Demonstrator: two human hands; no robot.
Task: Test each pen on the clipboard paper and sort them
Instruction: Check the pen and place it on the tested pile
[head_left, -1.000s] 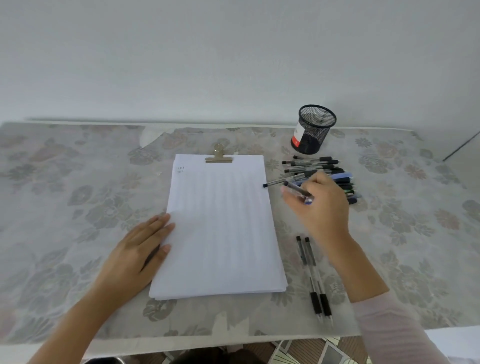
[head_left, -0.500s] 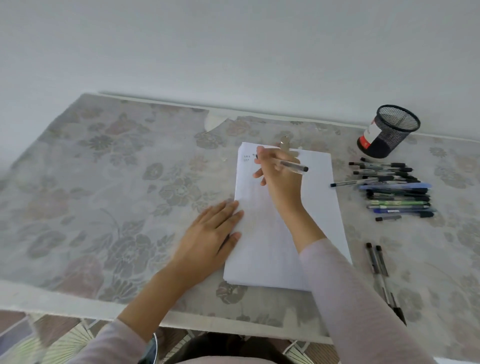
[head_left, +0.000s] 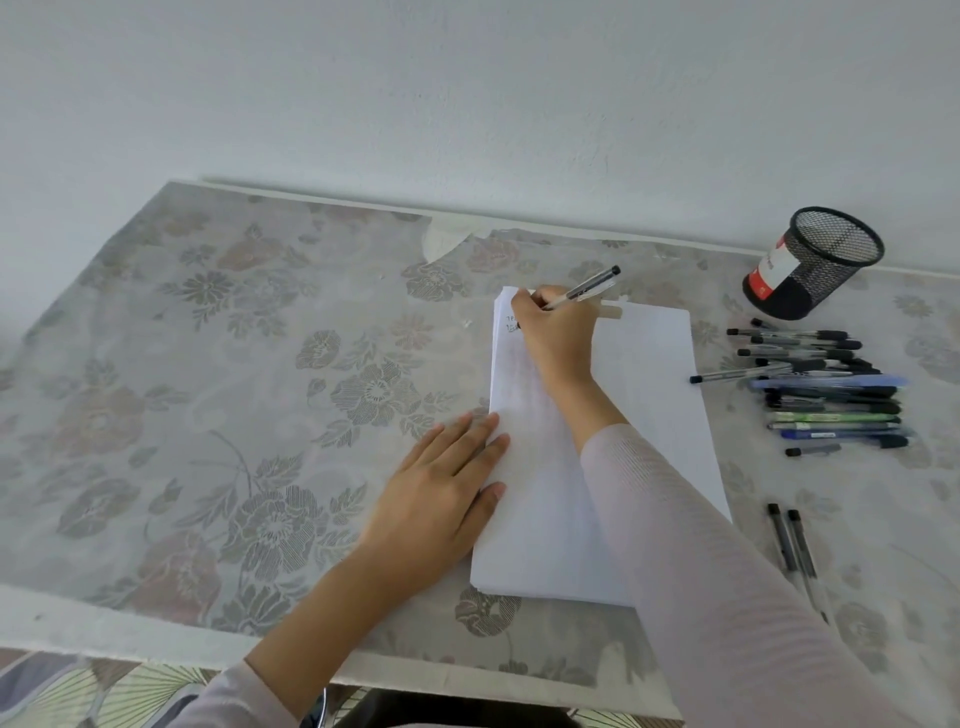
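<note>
White clipboard paper (head_left: 654, 395) lies on the table, its clip mostly hidden behind my right hand (head_left: 556, 338). That hand grips a clear pen (head_left: 587, 287) with its tip down at the paper's top left corner, beside small written marks (head_left: 511, 323). My left hand (head_left: 441, 499) lies flat, fingers spread, pressing the paper's left edge. A pile of several pens (head_left: 826, 389) lies to the right of the paper. Two black pens (head_left: 792, 545) lie apart nearer the front right.
A black mesh pen cup (head_left: 815, 265) stands at the back right, near the wall. The table wears a floral cloth (head_left: 208, 389); its front edge (head_left: 156, 629) runs across the bottom left.
My right hand carried a pen from the pile to the paper's top left corner and now holds it tilted with the tip on the paper. The view swung left. My left hand stayed put.
</note>
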